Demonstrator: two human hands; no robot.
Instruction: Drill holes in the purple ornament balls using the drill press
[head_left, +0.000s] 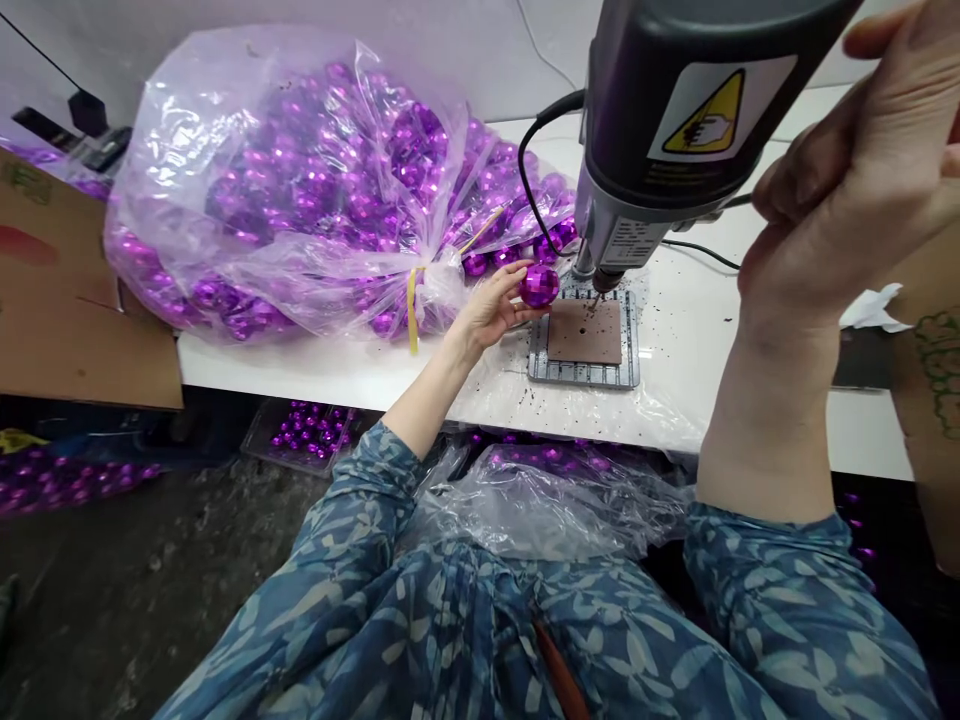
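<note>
Head view: a person in blue leaf-print sleeves sits at a white tabletop [337,365], both hands up at a drill press [675,110].
Left hand [491,310]: reaches to the middle of the tabletop, fingers [517,268] pinched around a purple ball [538,285].
Purple ball: shiny and faceted, held off the surface just left of the drill bit [597,290], over the left edge of the base plate [585,375].
Base plate: grey and ribbed, with a brown board [585,330] lying on it under the bit; dark specks are scattered around it.
Right hand [847,200]: raised at the right, close to the camera, fingers curled shut around a thin rod [739,201] that sticks out of the drill press's side.
Bag [300,190]: clear plastic, stuffed with purple balls and tied with a yellow strip, lying far left on the tabletop, its tied neck near the left hand.
Cable [529,190]: black, looping down from the drill press beside the bag.
Cardboard box [67,290]: at the left edge.
Lap bag [555,500]: crumpled clear plastic near the person, below the tabletop's near edge.
</note>
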